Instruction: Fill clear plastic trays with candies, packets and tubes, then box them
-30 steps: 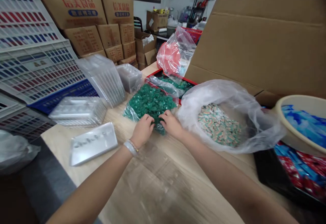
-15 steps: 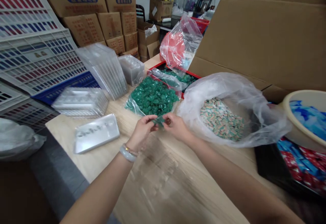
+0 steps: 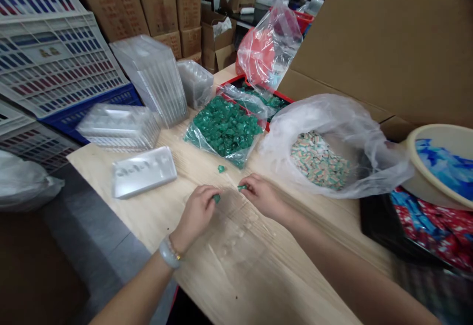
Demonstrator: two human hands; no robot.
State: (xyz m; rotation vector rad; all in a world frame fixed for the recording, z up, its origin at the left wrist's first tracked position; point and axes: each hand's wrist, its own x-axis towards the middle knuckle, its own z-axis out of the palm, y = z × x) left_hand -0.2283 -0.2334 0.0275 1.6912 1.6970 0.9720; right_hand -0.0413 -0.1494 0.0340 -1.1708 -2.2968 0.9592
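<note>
My left hand (image 3: 196, 212), with a pale bangle at the wrist, pinches a small green translucent piece (image 3: 216, 198) between thumb and fingers. A slim green piece (image 3: 241, 187) sticks out from the closed fingertips of my right hand (image 3: 260, 196). One loose green piece (image 3: 220, 168) lies on the table just beyond both hands. Past it rests an open clear bag (image 3: 221, 130) full of similar green pieces. Below my hands a clear plastic tray (image 3: 236, 243) with moulded hollows lies flat, hard to make out against the wood.
A second clear tray (image 3: 144, 172) lies at the left, near stacked clear trays (image 3: 118, 125). To the right are a plastic bag (image 3: 321, 160) of small striped pieces, a cream basin (image 3: 424, 167) and red and blue packets (image 3: 436, 226). A large cardboard flap (image 3: 391, 44) stands behind.
My hands were together at the bag's near edge; now they have come apart and nearer to me, each with a green piece. A loose green piece now shows on the table. The view has tilted downward.
</note>
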